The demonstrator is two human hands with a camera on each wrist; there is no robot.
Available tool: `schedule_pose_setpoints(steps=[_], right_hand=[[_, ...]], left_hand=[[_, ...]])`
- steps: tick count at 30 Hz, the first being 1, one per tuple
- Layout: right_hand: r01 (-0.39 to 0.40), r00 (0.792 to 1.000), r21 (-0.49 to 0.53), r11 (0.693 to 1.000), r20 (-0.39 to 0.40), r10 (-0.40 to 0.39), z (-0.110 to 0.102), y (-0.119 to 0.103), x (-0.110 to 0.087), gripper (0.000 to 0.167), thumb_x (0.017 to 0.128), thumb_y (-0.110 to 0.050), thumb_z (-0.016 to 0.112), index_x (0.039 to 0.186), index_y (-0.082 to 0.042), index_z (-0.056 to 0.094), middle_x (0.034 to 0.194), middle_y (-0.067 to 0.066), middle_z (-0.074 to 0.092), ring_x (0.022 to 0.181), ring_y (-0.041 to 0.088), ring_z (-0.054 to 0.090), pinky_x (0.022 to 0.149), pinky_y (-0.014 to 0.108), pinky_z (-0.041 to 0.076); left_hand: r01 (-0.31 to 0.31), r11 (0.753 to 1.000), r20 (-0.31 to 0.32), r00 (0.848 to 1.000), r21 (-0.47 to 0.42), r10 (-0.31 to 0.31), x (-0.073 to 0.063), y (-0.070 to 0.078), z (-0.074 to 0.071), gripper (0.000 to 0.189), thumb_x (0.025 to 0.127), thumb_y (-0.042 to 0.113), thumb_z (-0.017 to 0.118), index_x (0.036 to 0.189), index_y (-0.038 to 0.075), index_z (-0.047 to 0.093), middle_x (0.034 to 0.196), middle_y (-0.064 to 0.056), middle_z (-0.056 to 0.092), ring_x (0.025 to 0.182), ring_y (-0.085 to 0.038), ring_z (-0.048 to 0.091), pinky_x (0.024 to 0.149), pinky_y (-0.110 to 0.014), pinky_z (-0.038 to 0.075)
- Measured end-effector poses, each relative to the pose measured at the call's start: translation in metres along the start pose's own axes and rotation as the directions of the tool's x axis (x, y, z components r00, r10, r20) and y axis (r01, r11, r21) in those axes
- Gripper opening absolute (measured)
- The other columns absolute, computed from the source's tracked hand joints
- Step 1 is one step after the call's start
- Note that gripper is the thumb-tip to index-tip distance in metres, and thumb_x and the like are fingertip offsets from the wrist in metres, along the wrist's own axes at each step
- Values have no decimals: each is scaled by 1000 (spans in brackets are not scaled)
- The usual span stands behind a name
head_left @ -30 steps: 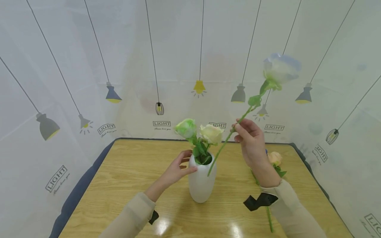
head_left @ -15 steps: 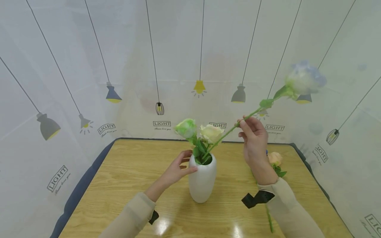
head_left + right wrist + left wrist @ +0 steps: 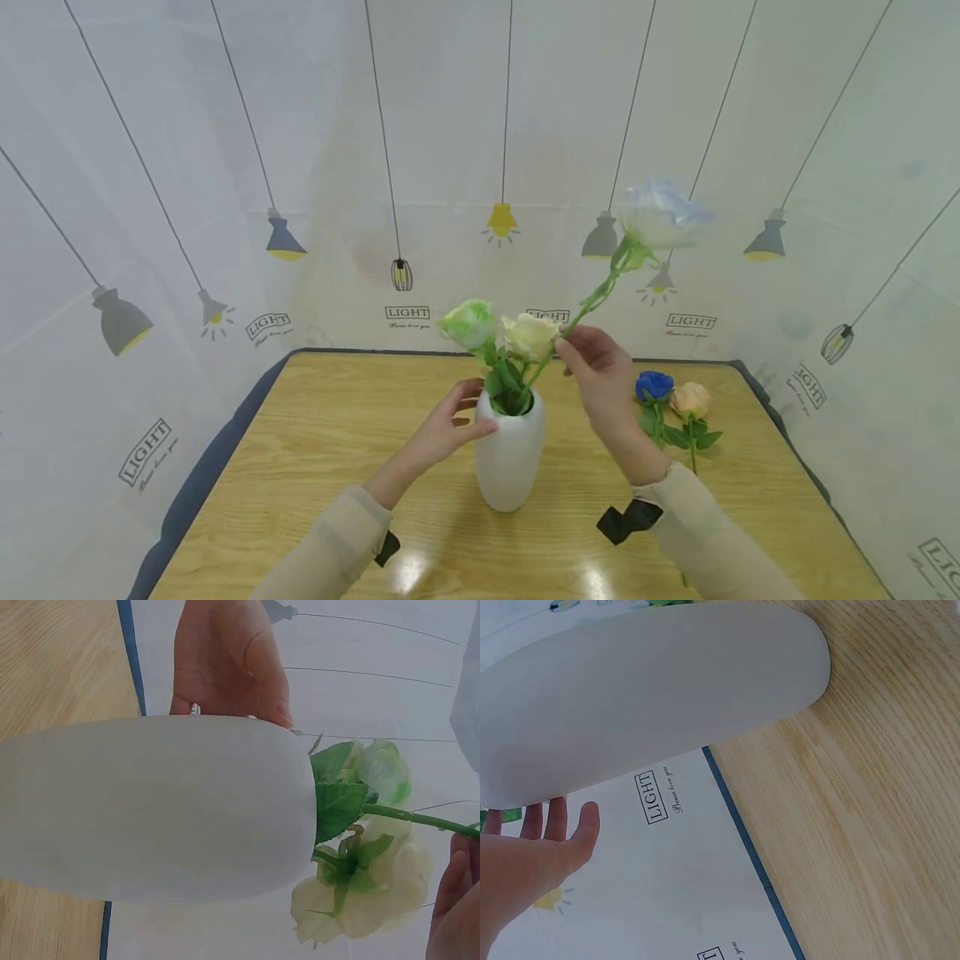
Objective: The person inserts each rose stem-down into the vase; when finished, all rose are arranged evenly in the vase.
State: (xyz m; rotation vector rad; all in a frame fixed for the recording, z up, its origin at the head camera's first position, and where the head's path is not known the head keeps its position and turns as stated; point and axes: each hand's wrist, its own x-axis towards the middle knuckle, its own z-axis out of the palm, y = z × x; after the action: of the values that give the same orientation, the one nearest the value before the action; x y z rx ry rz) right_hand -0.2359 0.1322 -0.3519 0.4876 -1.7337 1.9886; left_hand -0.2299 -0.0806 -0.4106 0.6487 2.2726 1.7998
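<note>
Our right grip [image 3: 600, 385] pinches the blue-white rose [image 3: 663, 217], stem at the vase's [image 3: 510, 462] mouth; our left grip [image 3: 438, 429] cups its nine-o'clock side. Green rose [image 3: 468, 323] and cream rose [image 3: 531, 335] are in; blue rose [image 3: 654, 386] and peach rose [image 3: 690, 400] lie out toward three o'clock.

The same label [image 3: 407, 312] can be read all over the white sheet [image 3: 442, 125] around the bench [image 3: 315, 408]: LIGHT, in boxed black caps. Under it a script line [image 3: 673, 789] is printed; "love you" can be made out in the left wrist view, but the first word's too fuzzy to call. From the head view, three are lined up along the back, the middle one partly covered by the cream flower [image 3: 531, 337]. Two more are seen tilted on the left and two on the right, the lower right one being cut off.
</note>
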Motion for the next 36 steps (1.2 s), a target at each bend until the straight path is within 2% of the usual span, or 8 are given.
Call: schedule_pose_setpoints(steps=[4,8,14,18,24,33,36], right_hand=[[8,996,-155,988,87,6,8,-9,-7,10,83,1,59,91,7,59,80,1,62,64,9,54,55,22,46],[28,990,-278,960,140,11,18,-19,-14,10,82,1,61,89,8,60,81,9,62,70,8,55,59,22,47],[186,965,-381,905,245,-95,25,-19,-21,10,79,5,62,88,7,63,82,15,63,75,19,58,59,32,49],[223,952,-400,889,286,-110,25,-16,-24,10,78,5,63,88,5,63,80,13,63,73,22,57,56,32,48],[310,917,-401,862,364,-161,23,-12,-25,13,76,8,64,88,4,63,79,12,61,65,20,51,47,28,41],[309,899,-404,861,420,-125,24,-4,-27,14,75,6,66,89,4,62,78,12,61,60,18,49,47,25,38],[324,891,-400,857,434,-134,21,11,-27,15,74,4,67,89,2,63,79,10,62,63,19,50,50,30,42]], left_hand=[[0,1000,-4,1000,6,0,0,0,0,59,83,16,64,132,4,33,131,-15,36,119,-31,33,92,-54,27],[-3,1000,-4,1000,10,3,0,0,1,59,83,16,64,131,4,33,131,-15,36,119,-31,33,92,-53,28],[7,1000,-4,1000,-9,-7,0,0,1,58,82,16,64,131,6,34,130,-14,37,118,-31,33,92,-55,27],[10,1000,-1,1000,0,-10,0,1,1,58,83,17,64,131,6,33,131,-13,37,118,-30,33,92,-54,27],[15,1000,5,1000,6,-15,0,-1,0,59,83,19,63,132,8,32,131,-12,36,119,-29,33,92,-53,28],[22,1000,7,1000,21,-22,-1,2,0,60,83,20,63,133,8,31,131,-12,36,119,-28,33,92,-52,29],[22,1000,8,1000,20,-23,-1,3,1,60,83,19,63,133,7,31,131,-13,36,119,-29,32,92,-52,28]])
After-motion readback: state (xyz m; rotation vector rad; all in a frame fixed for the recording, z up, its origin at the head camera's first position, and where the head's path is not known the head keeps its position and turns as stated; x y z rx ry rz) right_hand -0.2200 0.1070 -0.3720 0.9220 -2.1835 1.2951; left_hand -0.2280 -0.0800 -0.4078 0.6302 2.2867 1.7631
